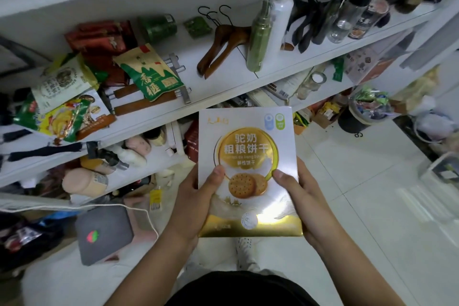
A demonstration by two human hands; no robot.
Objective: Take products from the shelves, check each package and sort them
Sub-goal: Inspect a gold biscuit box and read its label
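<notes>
Thumbs on its front, left hand (192, 202) at seven o'clock and right hand (306, 200) at five clamp the biscuit box (248, 154) face-up at centre so its label reads for checking, snack bags (151, 74) beyond on the ten-o'clock shelf (231, 84).

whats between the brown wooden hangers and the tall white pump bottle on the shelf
A tall green bottle with a clear cap stands there, close beside the white pump bottle, as the head view shows.

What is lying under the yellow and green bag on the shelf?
Under the bag lie wooden clip hangers: their brown bars stick out to the left and metal clips to the right. Their middle parts are covered by the bag.
</notes>
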